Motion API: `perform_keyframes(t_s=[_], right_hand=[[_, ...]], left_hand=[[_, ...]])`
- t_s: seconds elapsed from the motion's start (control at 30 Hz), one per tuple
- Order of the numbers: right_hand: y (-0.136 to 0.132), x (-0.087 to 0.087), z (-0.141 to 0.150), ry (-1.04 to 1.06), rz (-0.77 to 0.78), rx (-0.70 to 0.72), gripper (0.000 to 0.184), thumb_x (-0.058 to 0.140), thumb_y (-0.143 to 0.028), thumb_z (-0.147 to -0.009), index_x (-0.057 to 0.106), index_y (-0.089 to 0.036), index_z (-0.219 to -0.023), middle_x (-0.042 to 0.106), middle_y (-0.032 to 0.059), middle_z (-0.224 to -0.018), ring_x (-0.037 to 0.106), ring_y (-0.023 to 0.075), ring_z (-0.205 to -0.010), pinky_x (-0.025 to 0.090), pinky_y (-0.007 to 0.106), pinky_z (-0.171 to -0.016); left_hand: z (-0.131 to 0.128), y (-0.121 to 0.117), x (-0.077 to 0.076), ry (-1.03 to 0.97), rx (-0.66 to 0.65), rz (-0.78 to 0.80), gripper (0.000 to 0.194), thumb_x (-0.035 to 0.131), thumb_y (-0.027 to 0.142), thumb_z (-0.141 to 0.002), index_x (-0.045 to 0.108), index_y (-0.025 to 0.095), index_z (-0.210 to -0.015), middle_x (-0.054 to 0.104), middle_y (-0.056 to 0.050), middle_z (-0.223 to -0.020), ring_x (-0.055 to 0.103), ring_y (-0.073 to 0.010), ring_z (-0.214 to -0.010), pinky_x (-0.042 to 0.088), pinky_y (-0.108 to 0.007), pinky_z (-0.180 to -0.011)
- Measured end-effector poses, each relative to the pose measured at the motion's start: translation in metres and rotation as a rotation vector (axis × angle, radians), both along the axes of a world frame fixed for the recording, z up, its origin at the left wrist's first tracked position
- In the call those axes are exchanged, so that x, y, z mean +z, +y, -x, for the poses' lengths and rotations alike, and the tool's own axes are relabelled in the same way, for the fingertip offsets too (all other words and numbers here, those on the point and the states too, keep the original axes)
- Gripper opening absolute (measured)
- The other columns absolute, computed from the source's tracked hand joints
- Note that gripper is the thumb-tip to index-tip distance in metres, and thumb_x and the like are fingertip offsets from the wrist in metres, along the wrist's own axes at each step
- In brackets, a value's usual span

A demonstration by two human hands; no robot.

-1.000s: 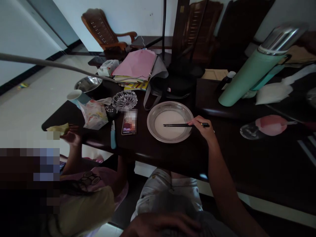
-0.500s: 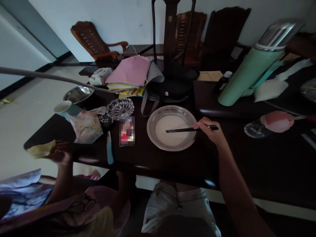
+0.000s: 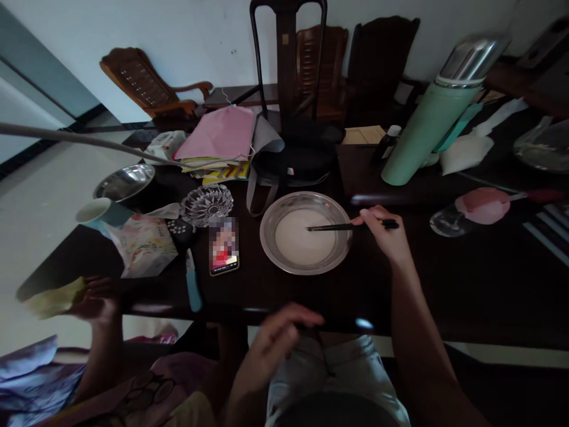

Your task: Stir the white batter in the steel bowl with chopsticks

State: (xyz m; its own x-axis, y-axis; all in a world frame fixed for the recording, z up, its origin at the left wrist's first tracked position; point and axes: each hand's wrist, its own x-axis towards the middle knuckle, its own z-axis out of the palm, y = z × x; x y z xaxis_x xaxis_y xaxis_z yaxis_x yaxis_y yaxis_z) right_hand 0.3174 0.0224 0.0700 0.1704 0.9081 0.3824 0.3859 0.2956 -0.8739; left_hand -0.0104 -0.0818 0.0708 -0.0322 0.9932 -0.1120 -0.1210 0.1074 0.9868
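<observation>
A wide metal bowl [image 3: 267, 249] holding a milky white liquid [image 3: 302, 242] stands on the dark table in front of me. My right hand [image 3: 383, 230] is closed around a pair of black chopsticks [image 3: 331, 226], held almost level with the tips over the liquid. Whether the tips dip into it I cannot tell. Nearer my body, below the bowl's front rim, my left hand [image 3: 284, 332] is in the air at the table's edge. It looks slightly blurred, its fingers stretched out and thumb apart, with nothing in it.
Left of the bowl are a phone [image 3: 224, 246], a blue-handled knife [image 3: 193, 287], a glass ashtray [image 3: 207, 205] and a tissue pack [image 3: 149, 246]. A person's hand [image 3: 100, 299] holds a yellow-green piece [image 3: 57, 298]. A green thermos [image 3: 427, 130] and a pink-topped cup [image 3: 482, 206] stand right.
My left hand has come into view from below. My right hand has shifted the chopsticks slightly, their tips now nearer the far side of the bowl. The view has moved a little.
</observation>
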Motion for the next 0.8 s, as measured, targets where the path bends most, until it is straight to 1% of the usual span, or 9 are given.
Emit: perform_keyframes(t_s=[0.1,0.17,0.23,0.37,0.43,0.57,0.63,0.73,0.8], right_hand=[[-0.005,-0.008,0.005,0.091,0.015,0.004,0.037,0.059,-0.042,-0.094,0.074,-0.025,-0.064,0.071,0.0034,-0.071,0.064,0.0204,-0.074,0.049,0.038,-0.078],[-0.005,-0.013,0.01,0.032,0.034,0.14,0.031,0.061,-0.039,-0.092,0.076,-0.026,-0.068,0.073,0.0034,-0.074,0.065,0.0217,-0.079,0.05,0.038,-0.078],[-0.004,-0.017,0.013,-0.032,-0.001,0.16,0.025,0.063,-0.034,-0.091,0.077,-0.028,-0.072,0.076,0.0026,-0.077,0.065,0.0226,-0.083,0.049,0.038,-0.079],[-0.01,-0.021,0.008,0.068,-0.11,-0.087,0.03,0.06,-0.032,-0.094,0.074,-0.027,-0.068,0.073,0.0019,-0.07,0.063,0.0219,-0.078,0.048,0.038,-0.079],[-0.015,-0.022,0.006,0.141,-0.081,-0.056,0.036,0.057,-0.032,-0.095,0.071,-0.026,-0.063,0.071,0.0016,-0.067,0.064,0.0208,-0.073,0.048,0.038,-0.076],[-0.019,-0.021,0.011,-0.031,-0.052,0.163,0.024,0.061,-0.027,-0.092,0.076,-0.028,-0.073,0.076,0.0015,-0.077,0.066,0.0212,-0.081,0.05,0.036,-0.077],[-0.018,-0.022,0.012,-0.048,-0.12,0.081,0.022,0.063,-0.027,-0.091,0.076,-0.028,-0.073,0.076,0.0014,-0.076,0.064,0.0215,-0.081,0.049,0.036,-0.077],[-0.017,-0.026,0.011,0.122,-0.197,-0.107,0.036,0.057,-0.032,-0.096,0.071,-0.026,-0.063,0.07,0.0013,-0.065,0.063,0.0201,-0.071,0.049,0.036,-0.073],[-0.016,-0.029,0.011,0.166,-0.171,-0.068,0.04,0.055,-0.036,-0.097,0.069,-0.025,-0.061,0.068,0.0013,-0.063,0.064,0.0198,-0.068,0.049,0.037,-0.072]], left_hand=[[-0.051,0.01,-0.031,0.019,0.191,-0.088,0.032,0.064,0.048,-0.088,0.069,0.018,-0.098,0.068,-0.006,-0.083,0.063,-0.0176,-0.074,0.053,-0.027,-0.064],[-0.058,0.036,-0.047,0.075,0.405,-0.114,0.034,0.064,0.051,-0.086,0.063,0.02,-0.1,0.062,-0.001,-0.079,0.058,-0.0146,-0.069,0.047,-0.023,-0.058],[-0.057,0.062,-0.057,0.159,0.472,-0.052,0.035,0.059,0.053,-0.088,0.059,0.021,-0.101,0.058,0.001,-0.077,0.053,-0.0137,-0.065,0.043,-0.023,-0.057],[-0.059,0.085,-0.065,0.236,0.464,0.017,0.032,0.051,0.05,-0.092,0.056,0.02,-0.083,0.054,0.001,-0.077,0.052,-0.0149,-0.076,0.045,-0.026,-0.069],[-0.065,0.082,-0.066,0.24,0.469,-0.041,0.037,0.048,0.053,-0.093,0.051,0.021,-0.075,0.049,0.002,-0.073,0.048,-0.0143,-0.073,0.043,-0.025,-0.068],[-0.071,0.073,-0.067,0.291,0.46,-0.136,0.044,0.046,0.057,-0.094,0.043,0.022,-0.068,0.041,0.004,-0.067,0.041,-0.0129,-0.066,0.038,-0.024,-0.061],[-0.07,0.07,-0.068,0.336,0.457,-0.156,0.044,0.044,0.057,-0.095,0.043,0.022,-0.069,0.041,0.004,-0.065,0.04,-0.0128,-0.064,0.036,-0.024,-0.059],[-0.068,0.069,-0.069,0.424,0.457,-0.183,0.041,0.043,0.053,-0.096,0.043,0.023,-0.068,0.042,0.004,-0.061,0.039,-0.0131,-0.06,0.033,-0.025,-0.056],[-0.068,0.07,-0.07,0.467,0.462,-0.201,0.039,0.041,0.048,-0.097,0.041,0.023,-0.068,0.042,0.004,-0.059,0.039,-0.0131,-0.059,0.031,-0.025,-0.055]])
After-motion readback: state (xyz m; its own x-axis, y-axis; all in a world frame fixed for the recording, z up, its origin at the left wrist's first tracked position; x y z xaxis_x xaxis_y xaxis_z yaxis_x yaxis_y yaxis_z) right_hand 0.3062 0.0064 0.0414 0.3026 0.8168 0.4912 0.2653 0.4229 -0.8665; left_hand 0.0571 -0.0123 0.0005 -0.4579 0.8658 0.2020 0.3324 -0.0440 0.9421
